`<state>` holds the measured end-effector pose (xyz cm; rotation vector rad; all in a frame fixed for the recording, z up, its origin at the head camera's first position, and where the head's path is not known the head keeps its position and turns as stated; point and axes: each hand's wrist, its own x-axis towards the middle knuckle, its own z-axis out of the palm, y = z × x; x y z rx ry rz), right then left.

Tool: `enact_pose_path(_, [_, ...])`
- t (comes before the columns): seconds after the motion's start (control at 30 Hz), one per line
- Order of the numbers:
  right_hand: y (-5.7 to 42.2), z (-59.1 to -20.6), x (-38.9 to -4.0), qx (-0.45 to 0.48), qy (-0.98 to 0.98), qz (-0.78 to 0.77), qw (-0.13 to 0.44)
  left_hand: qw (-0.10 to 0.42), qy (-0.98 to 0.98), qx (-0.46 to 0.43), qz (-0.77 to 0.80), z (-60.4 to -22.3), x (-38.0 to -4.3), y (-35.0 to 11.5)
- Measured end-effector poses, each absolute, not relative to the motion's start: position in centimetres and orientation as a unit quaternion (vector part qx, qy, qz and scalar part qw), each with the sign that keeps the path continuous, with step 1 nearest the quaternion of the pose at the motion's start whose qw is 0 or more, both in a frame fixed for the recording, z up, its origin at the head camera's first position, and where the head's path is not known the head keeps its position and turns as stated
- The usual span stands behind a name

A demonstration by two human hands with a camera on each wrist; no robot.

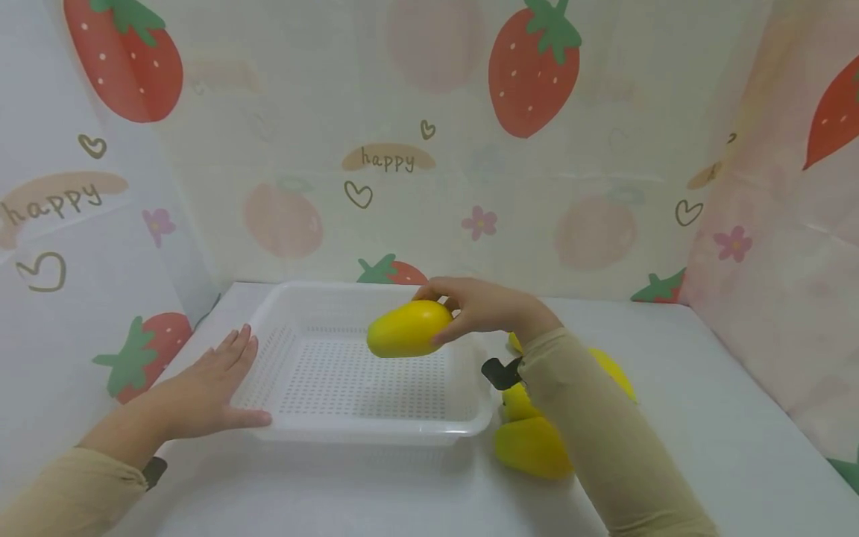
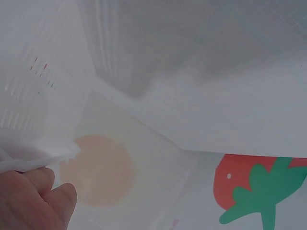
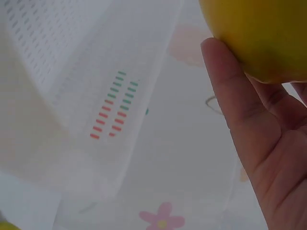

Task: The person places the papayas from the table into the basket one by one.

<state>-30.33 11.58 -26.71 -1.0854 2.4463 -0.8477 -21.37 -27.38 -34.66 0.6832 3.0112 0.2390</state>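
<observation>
Dim, hazy wrist views; brighter head view.

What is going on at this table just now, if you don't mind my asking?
A person's right hand holds a yellow fruit, which appears in the head view over the right half of a white perforated basket. The left hand lies open against the basket's left side. More yellow fruits lie on the white table to the right of the basket, partly hidden by the right sleeve.

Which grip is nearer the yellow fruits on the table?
Right. The right grip holds a fruit over the basket, on the side by the yellow fruits; the left grip touches the opposite side.
</observation>
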Motion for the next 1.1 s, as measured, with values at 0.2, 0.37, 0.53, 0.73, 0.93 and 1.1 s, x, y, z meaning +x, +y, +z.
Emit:
enact_pose_path(0.2, [9.8, -26.9, -30.4, -0.394, 0.851, -0.299, 0.175, 0.020, 0.972, 0.222, 0.074, -34.7, -21.4, -27.5])
enact_pose_path(0.37, [8.9, -27.3, -30.6, -0.386, 0.851, -0.304, 0.187, 0.021, 0.972, 0.222, 0.074, -34.8, -21.4, -27.5])
enact_pose_path(0.53, [8.3, -28.0, -30.9, -0.377, 0.848, -0.318, 0.195, 0.022, 0.972, 0.222, 0.071, -34.6, -21.3, -27.4])
enact_pose_path(0.73, [7.9, -28.6, -31.2, -0.358, 0.855, -0.321, 0.193, 0.024, 0.973, 0.220, 0.070, -34.5, -21.3, -27.3])
enact_pose_path(0.93, [8.0, -29.0, -31.4, -0.341, 0.864, -0.317, 0.190, 0.026, 0.972, 0.220, 0.075, -34.2, -21.1, -27.1])
enact_pose_path(1.1, [8.2, -29.2, -31.8, -0.322, 0.869, -0.322, 0.193, 0.027, 0.973, 0.220, 0.072, -34.4, -21.2, -27.2])
